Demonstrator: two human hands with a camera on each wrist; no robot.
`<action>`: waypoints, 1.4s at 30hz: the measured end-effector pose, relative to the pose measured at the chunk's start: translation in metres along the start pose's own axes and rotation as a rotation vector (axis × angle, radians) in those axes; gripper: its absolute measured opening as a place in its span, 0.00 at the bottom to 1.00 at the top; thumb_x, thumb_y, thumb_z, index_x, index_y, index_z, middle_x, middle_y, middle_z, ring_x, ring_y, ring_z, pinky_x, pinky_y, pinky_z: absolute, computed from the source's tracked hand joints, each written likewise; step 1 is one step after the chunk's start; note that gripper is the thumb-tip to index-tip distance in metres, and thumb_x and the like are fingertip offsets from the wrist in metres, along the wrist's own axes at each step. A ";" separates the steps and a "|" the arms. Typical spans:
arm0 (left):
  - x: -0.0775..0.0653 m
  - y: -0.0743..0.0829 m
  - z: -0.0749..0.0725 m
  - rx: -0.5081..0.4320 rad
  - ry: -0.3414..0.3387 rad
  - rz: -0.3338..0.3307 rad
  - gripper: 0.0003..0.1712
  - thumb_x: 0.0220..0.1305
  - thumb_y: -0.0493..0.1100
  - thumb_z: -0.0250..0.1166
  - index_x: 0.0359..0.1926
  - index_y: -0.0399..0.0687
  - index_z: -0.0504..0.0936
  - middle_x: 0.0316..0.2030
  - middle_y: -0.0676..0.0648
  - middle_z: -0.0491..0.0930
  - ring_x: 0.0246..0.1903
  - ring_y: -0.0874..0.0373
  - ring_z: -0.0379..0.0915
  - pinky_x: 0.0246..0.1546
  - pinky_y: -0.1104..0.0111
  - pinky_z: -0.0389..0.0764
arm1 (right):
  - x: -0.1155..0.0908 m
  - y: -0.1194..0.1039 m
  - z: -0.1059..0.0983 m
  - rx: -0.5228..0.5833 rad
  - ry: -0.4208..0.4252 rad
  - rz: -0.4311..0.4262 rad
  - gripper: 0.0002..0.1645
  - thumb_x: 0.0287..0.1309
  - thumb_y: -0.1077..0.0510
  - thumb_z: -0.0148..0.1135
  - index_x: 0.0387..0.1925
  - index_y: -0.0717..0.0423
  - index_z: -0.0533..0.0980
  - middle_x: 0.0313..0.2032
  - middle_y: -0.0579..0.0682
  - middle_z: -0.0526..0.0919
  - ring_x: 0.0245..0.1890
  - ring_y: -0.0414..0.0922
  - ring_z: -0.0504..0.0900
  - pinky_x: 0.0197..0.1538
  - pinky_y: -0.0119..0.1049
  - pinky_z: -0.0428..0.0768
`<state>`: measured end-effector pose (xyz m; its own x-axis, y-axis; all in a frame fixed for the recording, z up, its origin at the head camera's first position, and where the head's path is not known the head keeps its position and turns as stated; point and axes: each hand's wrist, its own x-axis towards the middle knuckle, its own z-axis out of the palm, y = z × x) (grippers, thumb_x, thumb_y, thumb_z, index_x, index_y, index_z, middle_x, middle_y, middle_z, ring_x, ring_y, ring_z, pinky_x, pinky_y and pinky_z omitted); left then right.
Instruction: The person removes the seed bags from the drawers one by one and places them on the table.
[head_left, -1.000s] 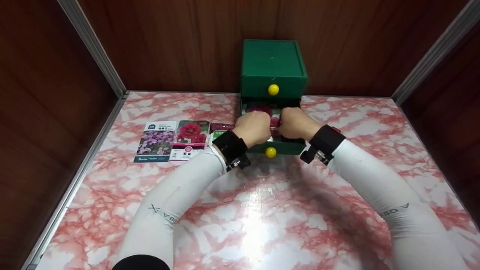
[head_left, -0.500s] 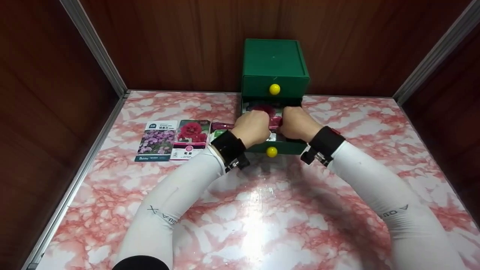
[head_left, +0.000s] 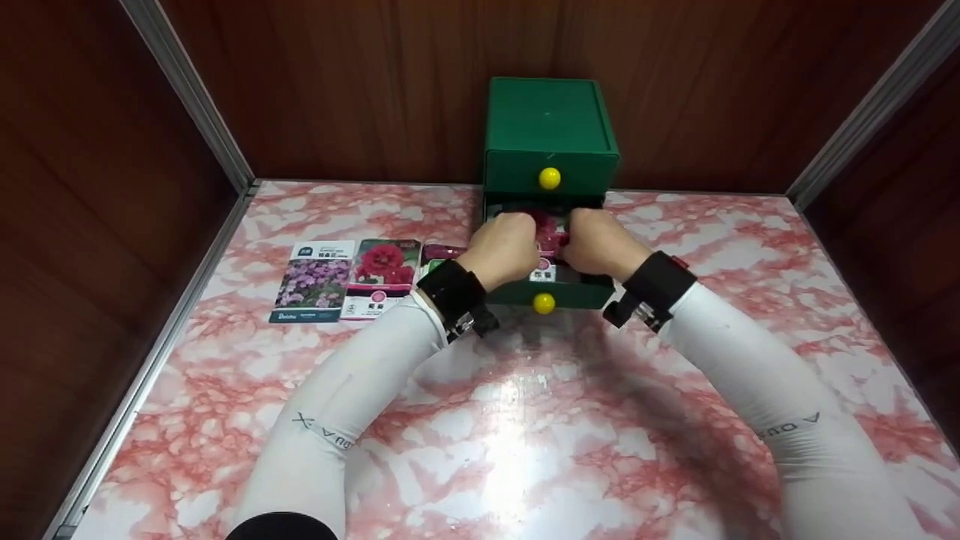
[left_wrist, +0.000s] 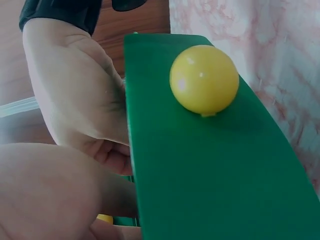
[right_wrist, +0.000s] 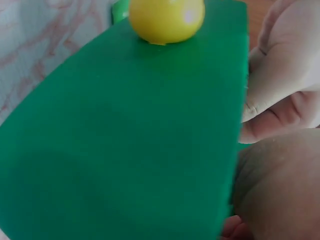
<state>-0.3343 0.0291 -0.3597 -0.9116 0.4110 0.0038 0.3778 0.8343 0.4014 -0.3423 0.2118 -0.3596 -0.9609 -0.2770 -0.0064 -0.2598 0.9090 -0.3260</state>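
A green two-drawer box (head_left: 547, 116) stands at the back, its lower drawer (head_left: 581, 295) pulled out. In that drawer lies a seed packet (head_left: 550, 241) with a dark red flower on it. My left hand (head_left: 501, 249) grips its left side with curled fingers. My right hand (head_left: 598, 244) holds the opposite side, thumb and fingers curled. In both wrist views the green drawer front (left_wrist: 200, 165) hides the fingertips and the packet. A yellow knob (left_wrist: 205, 80) sits on that front.
Left of the drawer lie a purple-flower packet (head_left: 313, 281), a red-flower packet (head_left: 382, 274) and another packet (head_left: 442, 253), partly behind my left hand. The upper drawer (head_left: 510, 172) is closed. Dark wood-look panels (head_left: 360, 90) enclose the marbled table (head_left: 480, 450).
Both hands have shifted slightly toward the back of the drawer. More of the packet's white lower part shows between them. The packets on the table stay put.
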 end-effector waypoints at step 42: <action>-0.049 -0.003 0.010 -0.600 0.163 -0.040 0.31 0.72 0.37 0.77 0.72 0.37 0.80 0.62 0.42 0.85 0.60 0.51 0.82 0.56 0.63 0.84 | -0.082 0.042 -0.016 0.776 0.058 0.235 0.35 0.71 0.58 0.78 0.69 0.69 0.72 0.45 0.56 0.86 0.32 0.43 0.84 0.37 0.35 0.87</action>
<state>-0.2892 0.0100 -0.3703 -0.9542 0.2824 0.0989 0.2289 0.4763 0.8489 -0.2759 0.2778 -0.3572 -0.9910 -0.0700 -0.1141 0.0693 0.4608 -0.8848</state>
